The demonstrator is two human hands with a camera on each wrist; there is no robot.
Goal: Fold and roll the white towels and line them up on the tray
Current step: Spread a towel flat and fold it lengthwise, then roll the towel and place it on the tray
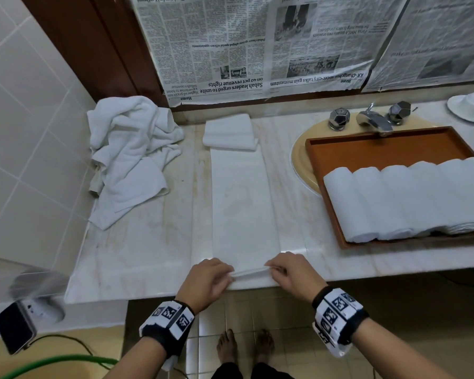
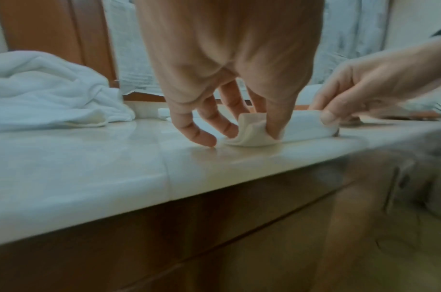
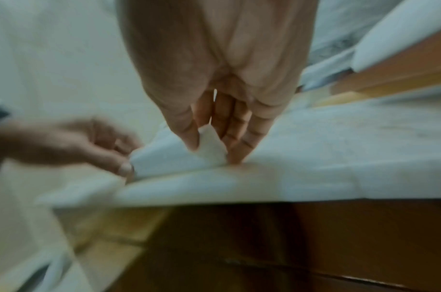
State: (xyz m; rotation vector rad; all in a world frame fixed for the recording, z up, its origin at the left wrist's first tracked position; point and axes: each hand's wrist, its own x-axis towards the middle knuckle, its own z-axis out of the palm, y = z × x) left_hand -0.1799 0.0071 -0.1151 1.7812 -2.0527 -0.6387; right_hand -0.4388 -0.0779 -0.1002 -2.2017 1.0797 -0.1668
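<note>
A white towel (image 1: 241, 203) folded into a long narrow strip lies on the marble counter (image 1: 148, 236), running from the front edge toward the wall. My left hand (image 1: 211, 277) pinches its near left corner (image 2: 251, 132). My right hand (image 1: 290, 274) pinches the near right corner (image 3: 209, 146). Between them the near end is curled up into a small first turn. Several rolled white towels (image 1: 405, 198) lie side by side in the brown tray (image 1: 381, 151) at the right. A folded towel (image 1: 230, 132) sits at the strip's far end.
A heap of unfolded white towels (image 1: 129, 154) lies at the back left. The tray sits over a beige sink (image 1: 304, 165) with a chrome tap (image 1: 372, 119). A white saucer (image 1: 468, 105) stands far right. Newspaper covers the wall. A phone (image 1: 14, 326) hangs at lower left.
</note>
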